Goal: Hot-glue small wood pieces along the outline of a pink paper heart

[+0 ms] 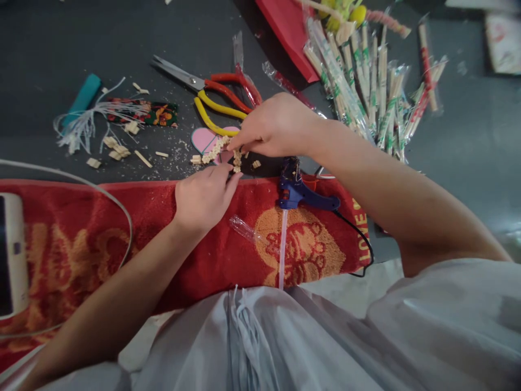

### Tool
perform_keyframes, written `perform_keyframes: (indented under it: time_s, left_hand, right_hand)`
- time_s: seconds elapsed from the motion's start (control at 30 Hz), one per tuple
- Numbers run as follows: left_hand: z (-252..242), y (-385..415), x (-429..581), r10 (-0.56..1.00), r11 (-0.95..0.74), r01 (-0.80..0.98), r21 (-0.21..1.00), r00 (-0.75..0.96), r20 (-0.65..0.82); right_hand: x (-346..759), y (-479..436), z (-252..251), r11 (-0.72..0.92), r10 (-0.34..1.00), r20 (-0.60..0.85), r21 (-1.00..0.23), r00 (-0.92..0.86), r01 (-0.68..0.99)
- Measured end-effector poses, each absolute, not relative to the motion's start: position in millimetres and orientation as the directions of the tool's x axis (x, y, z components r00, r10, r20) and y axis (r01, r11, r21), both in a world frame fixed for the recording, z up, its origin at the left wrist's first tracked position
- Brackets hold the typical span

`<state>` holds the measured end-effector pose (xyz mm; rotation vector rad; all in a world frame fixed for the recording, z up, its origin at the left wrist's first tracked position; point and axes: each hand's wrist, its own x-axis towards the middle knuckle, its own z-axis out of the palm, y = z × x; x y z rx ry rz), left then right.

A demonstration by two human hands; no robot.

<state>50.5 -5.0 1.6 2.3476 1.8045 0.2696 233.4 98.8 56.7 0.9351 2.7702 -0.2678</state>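
Note:
Small pale wooden pieces, stuck together in a bent chain [215, 149], lie over a pink heart-shaped card [203, 139]. My left hand [204, 193] pinches the chain's near end between thumb and finger. From above, my right hand [277, 127] has its fingers closed at the chain's upper part, hiding some of it. Just beyond the right fingers are scissors [199, 81] with orange and yellow handles, blades apart. A blue glue gun [303, 195], with a clear glue stick [283, 244] in its back, rests on the red towel [163, 201] to the right of the hands.
Many wrapped chopsticks [366, 81] spread at the back right beside a red packet [288, 32]. Left are white strings [87, 122], a teal roll [83, 98] and loose wooden bits [116, 146]. A phone [12, 255] and white cable [118, 209] lie on the towel; a black cord [368, 244] trails right.

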Motion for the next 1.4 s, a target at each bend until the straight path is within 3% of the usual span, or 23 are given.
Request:
perform_keyframes:
  time_s: [0.27,0.5,0.63,0.77,1.1,1.4]
  left_hand:
    - [6,-4,52,0.972,-0.229,0.943,0.243,0.234,0.006]
    - [3,-5,52,0.972,-0.232,0.946,0.225,0.236,0.008]
    - [2,-5,51,0.968,-0.250,0.945,0.212,0.251,0.024]
    - [3,-5,51,0.969,-0.245,0.945,0.216,0.246,0.026]
    - [8,-4,53,0.994,-0.091,0.957,0.275,0.103,-0.030]
    - [20,-3,35,1.000,0.021,0.886,0.463,-0.016,-0.016]
  right_hand:
    - [228,102,67,0.900,0.416,-0.355,0.031,-0.837,0.435]
    - [226,108,63,0.912,0.372,-0.341,-0.039,-0.863,0.409]
    - [225,106,71,0.952,0.301,-0.405,0.069,-0.863,0.300]
    - [225,104,75,0.961,0.276,-0.381,0.126,-0.882,0.247]
    - [222,103,70,0.951,0.302,-0.307,0.026,-0.903,0.309]
    - [210,109,68,0.907,0.397,-0.202,-0.065,-0.895,0.417]
